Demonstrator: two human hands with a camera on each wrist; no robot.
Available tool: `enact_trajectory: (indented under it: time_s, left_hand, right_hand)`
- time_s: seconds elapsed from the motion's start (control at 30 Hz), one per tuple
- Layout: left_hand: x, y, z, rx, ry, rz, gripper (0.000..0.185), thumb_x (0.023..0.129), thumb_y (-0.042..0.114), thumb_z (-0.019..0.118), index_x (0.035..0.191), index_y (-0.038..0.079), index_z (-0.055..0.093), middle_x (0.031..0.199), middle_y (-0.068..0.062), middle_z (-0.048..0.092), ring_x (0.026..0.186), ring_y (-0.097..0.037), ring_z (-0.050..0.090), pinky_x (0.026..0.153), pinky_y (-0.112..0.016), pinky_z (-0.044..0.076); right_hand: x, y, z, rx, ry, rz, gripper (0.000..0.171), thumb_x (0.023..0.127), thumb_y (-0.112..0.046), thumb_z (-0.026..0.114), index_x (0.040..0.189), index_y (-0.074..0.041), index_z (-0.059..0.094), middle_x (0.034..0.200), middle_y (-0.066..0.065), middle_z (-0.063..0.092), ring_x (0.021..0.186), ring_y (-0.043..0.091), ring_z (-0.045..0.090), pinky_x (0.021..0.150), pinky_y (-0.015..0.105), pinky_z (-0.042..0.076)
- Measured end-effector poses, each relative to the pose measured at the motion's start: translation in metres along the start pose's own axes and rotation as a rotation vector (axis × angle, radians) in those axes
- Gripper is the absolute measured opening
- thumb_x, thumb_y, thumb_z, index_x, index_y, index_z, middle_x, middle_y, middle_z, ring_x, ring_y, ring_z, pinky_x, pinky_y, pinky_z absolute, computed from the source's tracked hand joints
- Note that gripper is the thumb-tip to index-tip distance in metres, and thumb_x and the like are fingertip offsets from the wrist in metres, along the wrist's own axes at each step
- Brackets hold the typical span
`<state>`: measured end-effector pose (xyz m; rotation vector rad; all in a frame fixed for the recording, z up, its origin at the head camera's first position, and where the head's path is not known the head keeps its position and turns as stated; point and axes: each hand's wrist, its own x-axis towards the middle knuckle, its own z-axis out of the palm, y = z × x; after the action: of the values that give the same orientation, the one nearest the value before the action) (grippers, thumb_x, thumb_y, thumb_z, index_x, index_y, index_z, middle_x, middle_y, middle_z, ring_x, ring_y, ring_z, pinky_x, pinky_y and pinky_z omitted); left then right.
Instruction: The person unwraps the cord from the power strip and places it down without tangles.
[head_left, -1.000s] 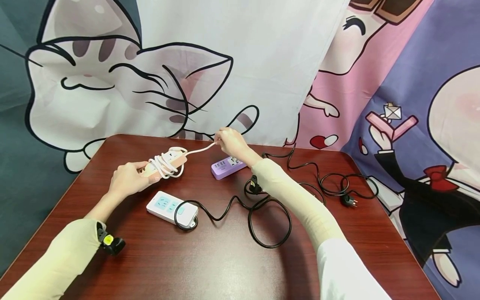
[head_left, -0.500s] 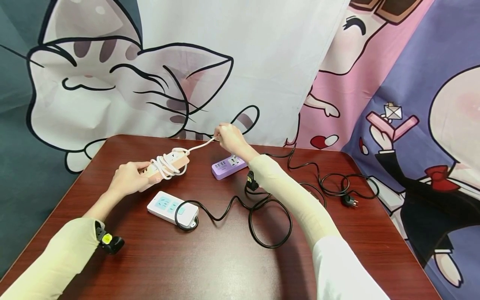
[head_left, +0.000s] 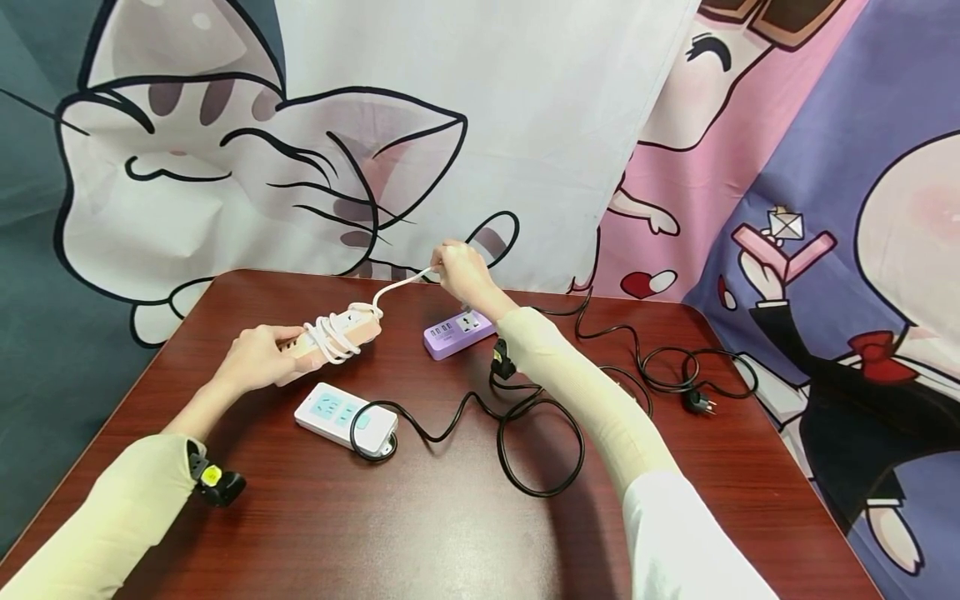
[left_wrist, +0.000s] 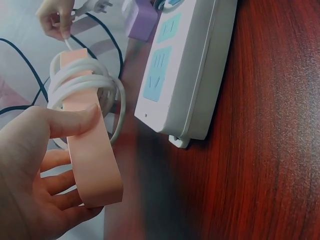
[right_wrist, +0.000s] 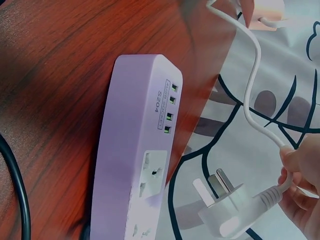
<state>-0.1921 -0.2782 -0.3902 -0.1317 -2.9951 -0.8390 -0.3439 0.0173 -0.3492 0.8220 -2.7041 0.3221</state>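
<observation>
over table [head_left: 450, 533], hands gripping pink strip [head_left: 341, 332], seemingly plug [right_wrist: 227, 212]

Head cam high, facing fwd/down over table [head_left: 450, 533], wrist cams close, both catch purple strip [right_wrist: 135, 160].

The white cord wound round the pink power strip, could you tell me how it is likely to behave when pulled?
Probably floppy: the white cord sags in a curve between the right hand and the pink power strip. Its loops look loose, so they may slip. The plug should stay stiff.
</observation>
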Motion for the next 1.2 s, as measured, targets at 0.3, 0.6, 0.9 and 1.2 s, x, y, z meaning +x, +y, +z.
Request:
enact_trajectory:
  time_s: [0.3, 0.6, 0.9, 1.2]
  left_hand:
    - [0.003, -0.001, 0.002, 0.008, 0.000, 0.019, 0.063, 0.075, 0.033, 0.076, 0.126, -0.001, 0.060, 0.120, -0.028, 0.062, 0.096, -0.035, 0.059, 0.071, -0.035, 0.040]
    - [0.005, 0.001, 0.002, 0.021, -0.021, 0.026, 0.064, 0.075, 0.033, 0.076, 0.127, -0.001, 0.060, 0.123, -0.028, 0.060, 0.096, -0.036, 0.059, 0.071, -0.039, 0.042]
    - [0.006, -0.003, 0.004, 0.029, -0.028, 0.019, 0.062, 0.077, 0.034, 0.074, 0.126, -0.001, 0.060, 0.121, -0.030, 0.060, 0.097, -0.037, 0.060, 0.072, -0.044, 0.045]
    - [0.007, -0.003, 0.005, 0.043, -0.029, 0.027, 0.061, 0.076, 0.033, 0.075, 0.125, -0.001, 0.062, 0.120, -0.030, 0.061, 0.097, -0.036, 0.061, 0.070, -0.043, 0.044]
  right_hand:
    - [0.003, -0.003, -0.004, -0.009, 0.001, 0.032, 0.008, 0.089, -0.010, 0.065, 0.092, -0.010, 0.072, 0.093, 0.004, 0.067, 0.094, 0.023, 0.066, 0.082, 0.032, 0.052]
    - [0.005, -0.006, -0.009, 0.004, 0.043, 0.051, 0.010, 0.090, -0.012, 0.065, 0.095, -0.009, 0.072, 0.093, 0.004, 0.067, 0.091, 0.022, 0.066, 0.080, 0.033, 0.052]
    - [0.005, -0.012, -0.016, 0.038, 0.106, 0.026, 0.010, 0.090, -0.012, 0.065, 0.094, -0.008, 0.072, 0.091, 0.005, 0.066, 0.088, 0.022, 0.066, 0.078, 0.032, 0.052]
    - [0.008, -0.020, -0.024, 0.052, 0.162, 0.025, 0.010, 0.090, -0.016, 0.065, 0.093, -0.009, 0.072, 0.093, 0.003, 0.068, 0.088, 0.020, 0.067, 0.078, 0.032, 0.052]
